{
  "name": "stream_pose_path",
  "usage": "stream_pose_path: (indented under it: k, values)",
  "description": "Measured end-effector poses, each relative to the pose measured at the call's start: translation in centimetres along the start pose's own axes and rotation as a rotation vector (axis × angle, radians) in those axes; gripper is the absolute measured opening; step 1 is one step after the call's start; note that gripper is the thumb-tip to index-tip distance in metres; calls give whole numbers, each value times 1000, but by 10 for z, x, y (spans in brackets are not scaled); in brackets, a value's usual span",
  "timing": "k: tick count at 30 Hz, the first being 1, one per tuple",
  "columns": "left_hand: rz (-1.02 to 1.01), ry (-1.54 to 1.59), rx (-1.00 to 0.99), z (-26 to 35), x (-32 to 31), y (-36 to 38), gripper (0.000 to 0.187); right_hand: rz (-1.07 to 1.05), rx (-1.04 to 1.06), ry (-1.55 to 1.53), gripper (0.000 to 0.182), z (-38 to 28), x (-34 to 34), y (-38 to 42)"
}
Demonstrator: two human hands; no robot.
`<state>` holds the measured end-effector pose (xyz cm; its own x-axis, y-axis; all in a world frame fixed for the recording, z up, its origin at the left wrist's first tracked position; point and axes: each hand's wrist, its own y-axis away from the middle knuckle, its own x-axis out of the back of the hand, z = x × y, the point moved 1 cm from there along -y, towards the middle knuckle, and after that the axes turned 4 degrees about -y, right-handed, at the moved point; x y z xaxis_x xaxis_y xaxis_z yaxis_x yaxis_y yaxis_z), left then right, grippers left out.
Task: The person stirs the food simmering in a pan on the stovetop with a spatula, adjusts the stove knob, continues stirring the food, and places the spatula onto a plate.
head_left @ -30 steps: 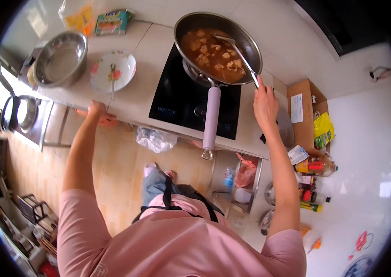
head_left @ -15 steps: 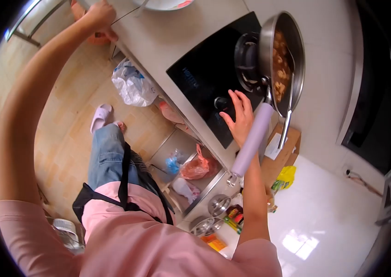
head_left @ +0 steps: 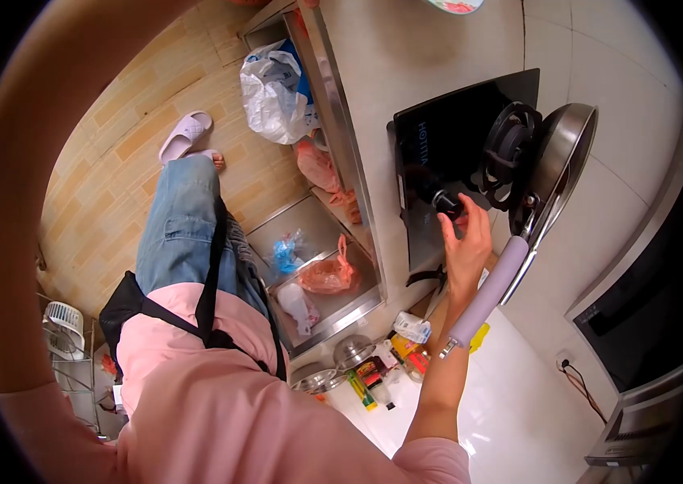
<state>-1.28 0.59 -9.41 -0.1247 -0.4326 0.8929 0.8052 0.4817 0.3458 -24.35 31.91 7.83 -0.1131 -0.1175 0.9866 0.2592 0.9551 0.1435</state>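
My right hand (head_left: 467,242) reaches across the black glass gas stove (head_left: 426,153), thumb and fingers closed round its black control knob (head_left: 445,203). Beside that hand, the lilac handle of a steel frying pan (head_left: 561,153) passes over my forearm. The pan stands at the burner (head_left: 511,149) and shows mostly from its side, so its contents are hidden. A metal utensil handle (head_left: 555,211) runs along the pan's handle. My left arm stretches up along the left side, and its hand lies outside the view.
Below the counter (head_left: 358,48), an open drawer (head_left: 370,302) holds plastic bags. A white plastic bag (head_left: 277,93) hangs at the counter front. Bottles (head_left: 410,355) and metal bowls (head_left: 353,352) stand past the stove. A patterned bowl (head_left: 458,5) shows at the top.
My right hand has gone from open fingers near the knob to closed fingers round it. My left hand has left the view. The camera has turned, and the pan's food no longer shows.
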Motion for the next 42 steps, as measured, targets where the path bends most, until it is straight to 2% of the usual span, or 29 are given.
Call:
stream_pose_path:
  k: [34,37,42]
  values:
    - [-2,-5,-18,1,1,10,66,-8,-69,24,33,-3,-1,-2]
    - [-4,-2,-15,0,2,9,66,25,7,23,32,-5,-1,-3]
    - [0,-4,-14,0,2,10,66,12,-41,23,32,-4,-1,-3]
